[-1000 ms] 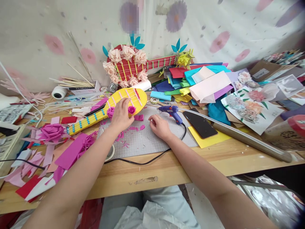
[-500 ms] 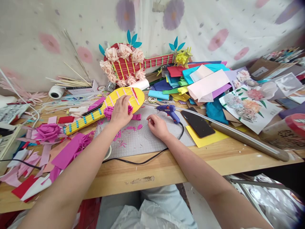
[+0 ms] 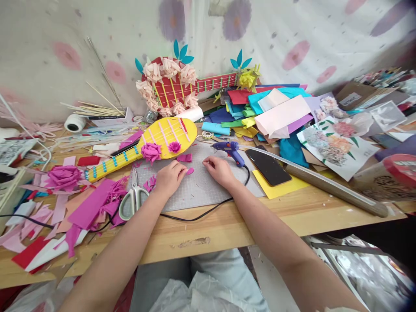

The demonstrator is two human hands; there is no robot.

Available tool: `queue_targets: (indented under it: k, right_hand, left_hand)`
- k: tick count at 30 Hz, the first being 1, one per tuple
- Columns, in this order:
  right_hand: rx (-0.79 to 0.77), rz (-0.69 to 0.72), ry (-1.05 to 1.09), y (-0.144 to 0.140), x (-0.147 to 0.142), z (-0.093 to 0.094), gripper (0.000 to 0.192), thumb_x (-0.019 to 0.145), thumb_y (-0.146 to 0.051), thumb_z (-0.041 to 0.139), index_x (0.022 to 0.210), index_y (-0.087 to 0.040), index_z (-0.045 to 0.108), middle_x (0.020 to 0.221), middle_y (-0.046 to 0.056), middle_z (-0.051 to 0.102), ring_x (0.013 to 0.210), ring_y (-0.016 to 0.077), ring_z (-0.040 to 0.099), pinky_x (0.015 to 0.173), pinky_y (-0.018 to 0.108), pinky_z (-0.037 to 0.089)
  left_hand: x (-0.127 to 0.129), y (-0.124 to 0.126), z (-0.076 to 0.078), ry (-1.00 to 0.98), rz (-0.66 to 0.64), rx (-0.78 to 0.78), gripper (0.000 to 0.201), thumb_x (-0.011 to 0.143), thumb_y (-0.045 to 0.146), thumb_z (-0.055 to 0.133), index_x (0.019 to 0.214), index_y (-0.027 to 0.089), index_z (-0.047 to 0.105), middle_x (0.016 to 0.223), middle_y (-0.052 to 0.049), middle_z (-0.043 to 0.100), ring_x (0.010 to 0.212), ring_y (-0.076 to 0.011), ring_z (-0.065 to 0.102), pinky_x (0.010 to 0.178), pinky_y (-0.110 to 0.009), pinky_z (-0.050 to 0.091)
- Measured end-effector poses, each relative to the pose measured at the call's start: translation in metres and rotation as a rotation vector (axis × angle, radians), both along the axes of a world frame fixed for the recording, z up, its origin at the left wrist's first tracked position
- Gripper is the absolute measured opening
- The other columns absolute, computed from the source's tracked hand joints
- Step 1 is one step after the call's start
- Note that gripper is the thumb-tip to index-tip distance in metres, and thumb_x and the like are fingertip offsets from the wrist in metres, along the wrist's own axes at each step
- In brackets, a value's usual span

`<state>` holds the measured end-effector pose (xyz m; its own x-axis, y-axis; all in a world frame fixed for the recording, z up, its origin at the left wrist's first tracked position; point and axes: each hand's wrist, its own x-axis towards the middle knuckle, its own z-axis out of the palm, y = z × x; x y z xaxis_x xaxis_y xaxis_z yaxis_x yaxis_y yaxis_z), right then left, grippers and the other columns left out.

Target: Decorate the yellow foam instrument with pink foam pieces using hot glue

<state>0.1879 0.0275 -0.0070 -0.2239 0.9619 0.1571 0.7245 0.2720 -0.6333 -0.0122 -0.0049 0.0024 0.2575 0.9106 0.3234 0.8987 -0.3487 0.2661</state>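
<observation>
My left hand [image 3: 171,177] is low over the grey cutting mat [image 3: 201,195], fingers pinched together at the edge of a small magenta paper petal [image 3: 190,171]. My right hand [image 3: 219,170] rests on the mat with its fingers curled in; whatever may be between them is hidden. Behind the hands lies a yellow paper guitar [image 3: 165,130] with pink bars and white strings. Two magenta paper roses, a larger one [image 3: 151,152] and a smaller one [image 3: 174,147], sit on its near edge. The blue glue gun [image 3: 229,149] lies just beyond my right hand.
Scissors [image 3: 134,199] lie left of my left forearm, near magenta paper scraps [image 3: 92,203]. The glue gun's black cord [image 3: 198,220] crosses the mat's front. A phone [image 3: 269,167] and a long bar [image 3: 338,190] are to the right. Behind stand a red paper guitar [image 3: 167,89] and coloured paper [image 3: 282,115].
My left hand has left the roses on the yellow guitar and come down toward me to the petals on the mat. The scissors now show. My right hand has barely moved.
</observation>
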Motion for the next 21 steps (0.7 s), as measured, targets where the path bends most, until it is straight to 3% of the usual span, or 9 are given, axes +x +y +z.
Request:
queue_targets:
  k: [4,7,9,11,14,18,21]
  right_hand:
    - [-0.126,0.124,-0.025,-0.001,0.014,0.012,0.016,0.083,-0.031,0.053,0.076,-0.02,0.062,0.068,0.001,0.061,0.063,0.013,0.051,0.059,0.025,0.033]
    - [-0.331,0.23,0.025,-0.003,0.04,0.025,0.025,0.079,-0.041,0.055,0.068,-0.019,0.058,0.058,-0.002,0.054,0.054,0.0107,0.046,0.054,0.025,0.033]
    - [-0.478,0.223,0.074,-0.006,0.062,0.033,0.034,0.075,-0.051,0.058,0.068,-0.018,0.057,0.055,-0.003,0.051,0.051,0.0101,0.044,0.051,0.025,0.033]
    - [-0.498,0.142,0.106,-0.008,0.083,0.039,0.039,0.072,-0.057,0.059,0.07,-0.017,0.059,0.059,-0.001,0.053,0.054,0.0101,0.045,0.052,0.024,0.033]
    - [-0.343,-0.05,0.108,-0.007,0.104,0.041,0.044,0.069,-0.061,0.061,0.068,-0.017,0.058,0.058,-0.002,0.049,0.055,0.0097,0.041,0.051,0.024,0.029]
    - [-0.039,-0.386,0.12,0.001,0.102,0.035,0.045,0.063,-0.062,0.066,0.07,-0.018,0.057,0.061,-0.001,0.052,0.057,0.0123,0.045,0.053,0.026,0.031]
    - [0.104,-0.457,0.066,0.011,0.088,0.026,0.05,0.061,-0.062,0.066,0.083,-0.018,0.062,0.077,0.004,0.062,0.068,0.0181,0.054,0.06,0.03,0.039]
  left_hand:
    - [-0.01,0.0,-0.002,0.023,0.121,-0.04,0.019,0.085,0.025,0.05,0.097,0.02,0.064,0.102,-0.006,0.064,0.096,-0.0221,0.06,0.076,-0.032,0.045]
    - [-0.019,0.001,0.001,0.004,0.181,-0.069,0.019,0.081,0.025,0.056,0.097,0.019,0.064,0.103,-0.008,0.063,0.099,-0.0252,0.058,0.084,-0.036,0.044]
    - [-0.024,0.001,0.0,-0.01,0.205,-0.103,0.019,0.079,0.026,0.059,0.095,0.017,0.065,0.101,-0.01,0.062,0.099,-0.0269,0.057,0.089,-0.038,0.043]
    - [-0.027,0.002,-0.004,-0.053,0.228,-0.141,0.017,0.077,0.026,0.061,0.091,0.017,0.066,0.098,-0.01,0.062,0.098,-0.0269,0.057,0.09,-0.039,0.043]
    - [-0.026,0.003,-0.009,-0.127,0.254,-0.172,0.01,0.075,0.022,0.06,0.082,0.017,0.066,0.095,-0.01,0.062,0.095,-0.0256,0.057,0.089,-0.038,0.043]
    - [-0.024,0.003,-0.012,-0.162,0.221,-0.137,0.005,0.074,0.018,0.058,0.075,0.018,0.063,0.089,-0.008,0.063,0.092,-0.0253,0.057,0.087,-0.038,0.043]
    - [-0.022,0.002,-0.01,-0.203,0.179,-0.094,0.005,0.075,0.017,0.056,0.077,0.019,0.06,0.085,-0.007,0.064,0.089,-0.0242,0.058,0.084,-0.037,0.043]
